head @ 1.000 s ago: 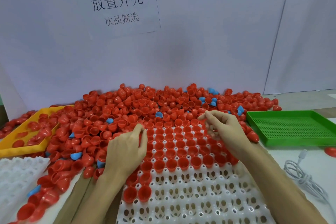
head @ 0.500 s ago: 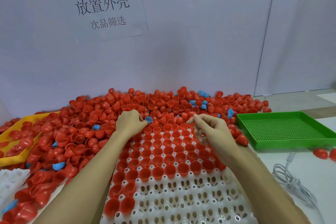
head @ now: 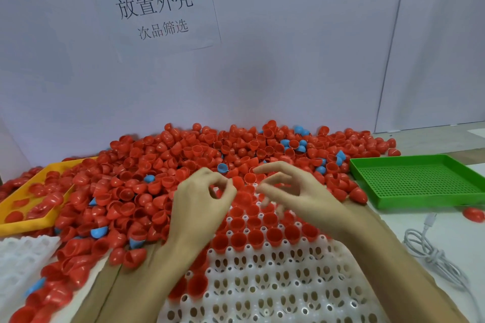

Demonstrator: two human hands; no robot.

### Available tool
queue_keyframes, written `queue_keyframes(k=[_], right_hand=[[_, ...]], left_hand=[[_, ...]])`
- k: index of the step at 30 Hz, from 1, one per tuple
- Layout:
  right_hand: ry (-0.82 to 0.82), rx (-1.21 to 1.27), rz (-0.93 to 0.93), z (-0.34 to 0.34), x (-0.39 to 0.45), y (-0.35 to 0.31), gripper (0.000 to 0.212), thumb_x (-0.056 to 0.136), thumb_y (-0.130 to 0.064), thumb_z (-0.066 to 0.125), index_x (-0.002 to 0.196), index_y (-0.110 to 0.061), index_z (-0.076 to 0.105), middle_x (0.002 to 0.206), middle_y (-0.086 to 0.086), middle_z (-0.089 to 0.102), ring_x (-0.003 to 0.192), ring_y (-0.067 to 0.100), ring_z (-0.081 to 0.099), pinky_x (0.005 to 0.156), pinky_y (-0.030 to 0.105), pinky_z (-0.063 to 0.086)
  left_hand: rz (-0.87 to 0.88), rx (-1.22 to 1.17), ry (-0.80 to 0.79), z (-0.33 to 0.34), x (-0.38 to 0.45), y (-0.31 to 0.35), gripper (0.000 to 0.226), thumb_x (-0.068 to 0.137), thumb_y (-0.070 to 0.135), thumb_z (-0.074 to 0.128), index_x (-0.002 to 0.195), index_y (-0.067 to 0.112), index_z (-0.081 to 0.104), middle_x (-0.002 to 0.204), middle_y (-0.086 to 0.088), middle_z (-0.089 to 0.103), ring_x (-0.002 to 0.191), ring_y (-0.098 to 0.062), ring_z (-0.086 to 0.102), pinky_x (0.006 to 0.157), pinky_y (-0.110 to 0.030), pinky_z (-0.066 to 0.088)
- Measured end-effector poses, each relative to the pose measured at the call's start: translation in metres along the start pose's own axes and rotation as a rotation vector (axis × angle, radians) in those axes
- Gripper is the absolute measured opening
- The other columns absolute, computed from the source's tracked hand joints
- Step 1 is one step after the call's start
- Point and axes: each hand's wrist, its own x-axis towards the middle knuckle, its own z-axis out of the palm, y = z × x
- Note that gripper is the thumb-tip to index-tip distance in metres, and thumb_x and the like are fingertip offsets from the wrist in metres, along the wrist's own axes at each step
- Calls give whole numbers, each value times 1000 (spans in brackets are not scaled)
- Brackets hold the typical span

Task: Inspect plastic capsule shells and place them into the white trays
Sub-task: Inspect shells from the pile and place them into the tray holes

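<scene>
Hovering hands (head: 236, 199) over w/ tray (head: 262, 291)

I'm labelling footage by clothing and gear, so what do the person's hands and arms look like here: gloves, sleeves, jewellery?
Both the left hand and the right hand are bare: no gloves, and no rings show. The forearms are bare as far as the frame's lower edge, with no sleeve, watch or wristband in sight. The right hand's fingers are somewhat blurred.
</scene>
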Motion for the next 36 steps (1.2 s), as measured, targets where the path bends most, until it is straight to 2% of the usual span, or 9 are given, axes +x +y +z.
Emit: queue_keyframes(k=[3, 8, 11, 13, 16, 24, 30, 33, 36], right_hand=[[-109, -96, 27, 10, -7, -4, 53, 88, -47, 83, 134, -51, 57, 121, -10, 71, 102, 14, 76, 85, 28, 63], [-113, -27, 16, 11, -11, -12, 45, 91, -25, 83, 130, -34, 63, 105, 17, 73, 88, 29, 77, 84, 38, 64], [-94, 61, 24, 8, -12, -14, 26, 99, -20, 74, 124, -26, 70, 100, 21, 71, 85, 25, 77, 80, 30, 61], [-91, 78, 22, 9, -12, -15, 17, 103, -23, 69, 118, -22, 74, 93, 15, 74, 82, 23, 75, 78, 29, 61], [-73, 168, 29, 10, -11, -14, 23, 104, -32, 65, 113, -15, 77, 87, 4, 76, 77, 19, 73, 72, 25, 60], [18, 236, 127, 14, -9, -11, 46, 101, -53, 62, 90, -9, 73, 71, 10, 68, 54, 15, 60, 46, 20, 45], [87, 175, 78, 18, -8, -10, 25, 103, -34, 63, 124, -23, 68, 100, 10, 73, 81, 28, 76, 60, 29, 58], [59, 87, 17, 17, -8, -10, 20, 104, -25, 65, 123, -24, 69, 107, 9, 74, 90, 25, 77, 68, 30, 61], [-16, 53, -22, 19, -11, -12, 24, 103, -24, 68, 126, -26, 70, 106, 4, 75, 92, 23, 77, 71, 29, 61]], left_hand=[[-29, -110, -1, 4, -18, 15, 23, 90, 28, 74, 68, 30, 69, 75, 16, 65, 69, -11, 65, 64, -17, 48], [-58, -183, -20, 6, -28, 15, 28, 94, 15, 72, 70, 21, 59, 72, 8, 59, 67, -13, 61, 63, -21, 49], [-117, -491, -154, 0, -31, 12, 9, 97, 17, 69, 102, 21, 63, 97, 6, 72, 95, -12, 71, 81, -22, 57], [-85, -671, -228, -2, -34, 13, 26, 98, 7, 65, 121, 19, 62, 111, 2, 73, 109, -20, 72, 89, -25, 58], [45, -659, -250, -4, -36, 14, 23, 100, 11, 64, 120, 22, 68, 114, -1, 74, 109, -27, 72, 89, -33, 61], [-96, -720, -193, -4, -35, 14, 31, 89, 28, 81, 119, 31, 76, 94, -2, 80, 85, -23, 79, 80, -22, 60], [-135, -655, -152, -4, -32, 8, 33, 79, 32, 91, 108, 34, 75, 95, 4, 75, 82, -15, 73, 76, -25, 60], [-72, -606, -139, -4, -33, 8, 36, 77, 36, 91, 105, 31, 69, 93, 9, 72, 77, -12, 71, 70, -18, 56], [12, -469, -126, -3, -36, 6, 30, 85, 22, 88, 104, 32, 67, 90, 8, 69, 80, -19, 70, 69, -25, 58]])
